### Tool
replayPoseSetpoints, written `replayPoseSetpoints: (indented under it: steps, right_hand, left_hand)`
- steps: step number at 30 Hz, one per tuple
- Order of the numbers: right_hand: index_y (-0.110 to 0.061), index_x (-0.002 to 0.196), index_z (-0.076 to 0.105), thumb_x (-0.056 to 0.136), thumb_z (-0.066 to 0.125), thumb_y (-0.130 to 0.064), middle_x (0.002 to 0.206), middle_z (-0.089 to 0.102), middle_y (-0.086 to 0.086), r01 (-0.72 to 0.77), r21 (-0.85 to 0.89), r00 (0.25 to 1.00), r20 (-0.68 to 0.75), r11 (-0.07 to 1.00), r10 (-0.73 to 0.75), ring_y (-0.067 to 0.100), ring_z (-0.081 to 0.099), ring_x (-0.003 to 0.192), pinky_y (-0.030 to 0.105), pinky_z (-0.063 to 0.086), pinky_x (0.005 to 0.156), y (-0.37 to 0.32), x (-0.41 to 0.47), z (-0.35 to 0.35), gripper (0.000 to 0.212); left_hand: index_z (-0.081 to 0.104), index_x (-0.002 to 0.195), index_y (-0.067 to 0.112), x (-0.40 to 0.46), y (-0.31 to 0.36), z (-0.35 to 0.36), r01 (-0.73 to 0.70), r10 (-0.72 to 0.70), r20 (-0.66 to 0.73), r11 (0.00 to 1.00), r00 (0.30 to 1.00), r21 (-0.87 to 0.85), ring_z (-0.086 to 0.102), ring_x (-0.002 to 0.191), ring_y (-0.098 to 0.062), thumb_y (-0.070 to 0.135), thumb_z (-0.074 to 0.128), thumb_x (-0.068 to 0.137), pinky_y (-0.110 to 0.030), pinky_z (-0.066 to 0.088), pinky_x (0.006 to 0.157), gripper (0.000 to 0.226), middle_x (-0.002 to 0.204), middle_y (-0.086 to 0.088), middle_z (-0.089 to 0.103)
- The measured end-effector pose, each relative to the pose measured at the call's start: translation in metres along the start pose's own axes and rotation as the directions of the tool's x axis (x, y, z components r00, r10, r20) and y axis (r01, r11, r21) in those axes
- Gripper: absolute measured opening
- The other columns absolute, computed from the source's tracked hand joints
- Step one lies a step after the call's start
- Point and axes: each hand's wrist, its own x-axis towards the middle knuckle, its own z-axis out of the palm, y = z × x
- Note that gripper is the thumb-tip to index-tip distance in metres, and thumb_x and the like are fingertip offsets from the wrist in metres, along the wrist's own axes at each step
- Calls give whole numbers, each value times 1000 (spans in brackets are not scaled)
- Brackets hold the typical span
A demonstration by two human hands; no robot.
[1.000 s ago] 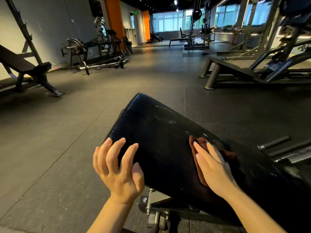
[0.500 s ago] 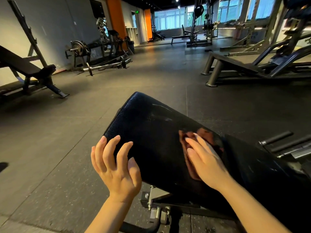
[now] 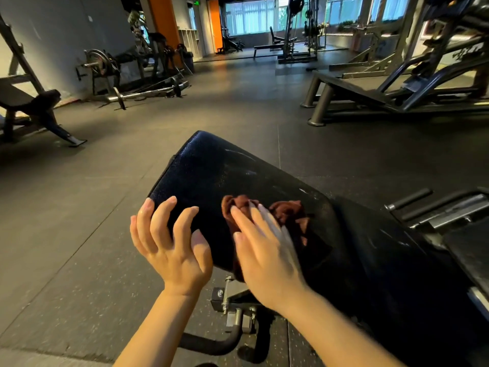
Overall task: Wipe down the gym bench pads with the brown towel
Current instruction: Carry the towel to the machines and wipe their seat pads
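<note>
A black padded bench back pad (image 3: 227, 170) tilts up in front of me, with wet streaks on its surface. The crumpled brown towel (image 3: 287, 211) lies on the pad. My right hand (image 3: 264, 250) presses flat on the towel with straight fingers. My left hand (image 3: 169, 242) hovers at the pad's near left edge, fingers spread and loosely bent, holding nothing. A second black pad (image 3: 412, 274) continues to the right.
The bench's metal frame and bolts (image 3: 227, 300) sit below the pad, with handles (image 3: 428, 207) at the right. On the dark rubber floor stand another bench (image 3: 31, 107) at left, a barbell rack (image 3: 127, 75), and a large machine (image 3: 397, 83) at right.
My right hand has slid the towel leftward along the pad toward my left hand. The towel has bunched up more. My left hand stays by the pad's edge.
</note>
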Motion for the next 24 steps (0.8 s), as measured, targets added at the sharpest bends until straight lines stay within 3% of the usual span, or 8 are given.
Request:
replayPoseSetpoints:
  steps: [3, 6, 8, 12, 16, 19, 21, 24]
  right_hand:
    - [-39, 154, 18, 98, 0, -57, 162, 18, -9, 67, -34, 996, -63, 997, -69, 0, -5, 143, 36, 2, 117, -3, -4, 11, 61]
    - [-31, 150, 34, 105, 9, -49, 153, 42, 1, 52, -91, 979, -194, 995, -68, 11, 28, 144, 39, 29, 112, 37, -21, 8, 55]
    - [-27, 147, 40, 106, 12, -47, 145, 51, 5, -28, -103, 970, -245, 994, 2, 18, 42, 136, 39, 37, 106, 63, -36, 4, 54]
    - [-24, 147, 35, 107, 15, -47, 138, 56, 14, -85, -152, 963, -267, 985, 42, 28, 49, 130, 52, 49, 97, 97, -65, 0, 51]
    - [-25, 151, 27, 107, 15, -47, 152, 37, -1, 25, -209, 980, -189, 978, -66, 20, 29, 143, 56, 39, 107, 90, -57, -1, 51]
    - [-29, 150, 20, 103, 7, -53, 154, 24, -9, 99, -185, 978, -162, 978, -130, 9, 11, 147, 41, 18, 113, 56, -35, 6, 54]
    - [-30, 150, 18, 101, 4, -55, 157, 28, -5, 119, -150, 981, -137, 981, -140, 8, 8, 148, 35, 9, 114, 34, -19, 9, 56]
    - [-27, 151, 22, 104, 9, -51, 154, 41, 5, 118, -139, 978, -154, 983, -139, 19, 23, 148, 45, 22, 114, 23, -13, 12, 55]
  left_hand:
    - [56, 110, 16, -2, -3, -3, -19, 19, 1, 1000, 1000, -11, 28, 137, -30, 33, 28, 99, -65, 26, 107, 34, 127, -11, 47]
    - [57, 109, 15, -2, -3, -2, -20, 20, -14, 999, 1000, -26, 29, 135, -31, 34, 28, 100, -68, 28, 103, 35, 126, -11, 47]
    - [57, 108, 15, 0, -2, -1, -20, 19, -22, 999, 1000, -37, 29, 135, -30, 35, 27, 101, -68, 28, 102, 36, 125, -11, 47]
    - [57, 108, 16, -2, -5, 0, -46, 43, -44, 997, 998, -54, 28, 140, -25, 35, 28, 101, -65, 27, 105, 35, 124, -10, 47]
    - [58, 107, 16, -3, -7, 6, -56, 52, -77, 997, 996, -54, 30, 135, -29, 33, 31, 99, -55, 22, 111, 33, 124, -10, 48]
    - [59, 106, 16, -4, -8, 6, -65, 60, -100, 996, 993, -54, 30, 134, -29, 32, 32, 98, -51, 21, 112, 32, 123, -10, 49]
    - [59, 107, 16, -3, -9, 6, -75, 70, -90, 996, 993, -50, 30, 134, -29, 31, 32, 97, -49, 19, 114, 32, 123, -9, 48]
    - [59, 108, 17, -2, -11, 5, -82, 79, -66, 996, 995, -43, 29, 135, -29, 30, 34, 96, -47, 18, 115, 31, 125, -9, 48]
